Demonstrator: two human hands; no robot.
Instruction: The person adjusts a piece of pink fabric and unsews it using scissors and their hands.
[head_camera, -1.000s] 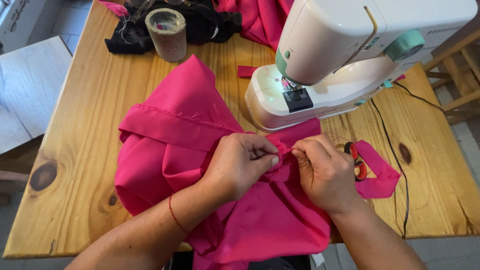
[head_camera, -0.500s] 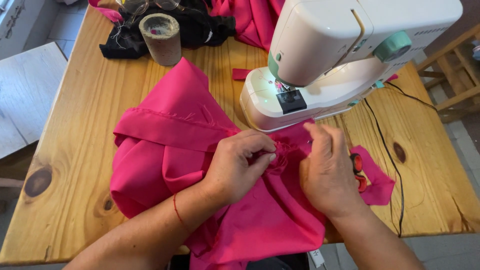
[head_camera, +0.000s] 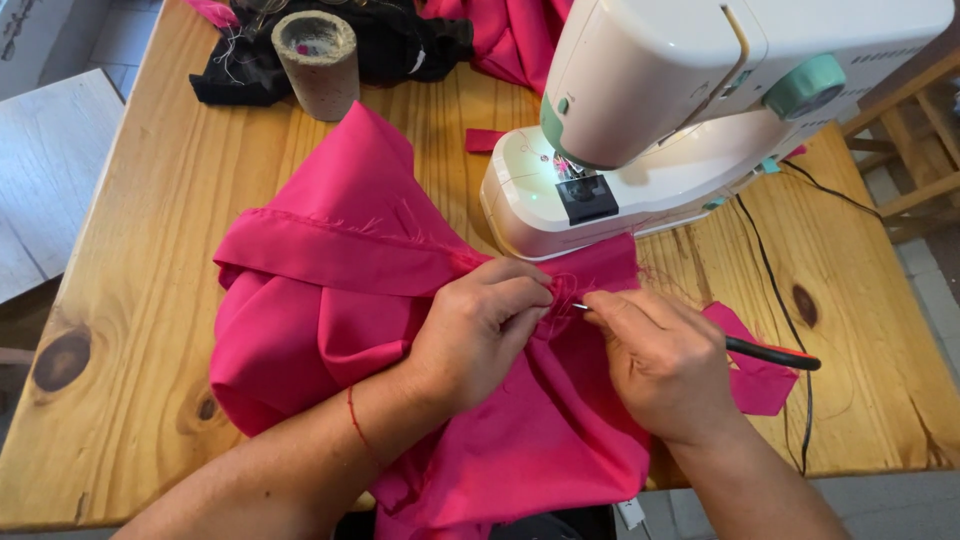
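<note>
A bright pink fabric (head_camera: 330, 290) lies bunched on the wooden table (head_camera: 130, 300), in front of a white sewing machine (head_camera: 680, 110). My left hand (head_camera: 480, 335) pinches a gathered seam of the fabric between thumb and fingers. My right hand (head_camera: 665, 365) grips small scissors (head_camera: 770, 352) with black and red handles. Their metal tip points left at the pinched seam, right by my left fingertips.
A grey concrete cylinder (head_camera: 318, 62) stands at the back of the table beside black cloth (head_camera: 400, 40) and more pink fabric (head_camera: 510, 30). A black cable (head_camera: 790, 300) runs down the table's right side. Wooden chair parts (head_camera: 915, 130) sit at the right.
My right hand picked up the scissors that lay at the right and brought their tip to the seam. My left hand keeps its pinch on the fabric.
</note>
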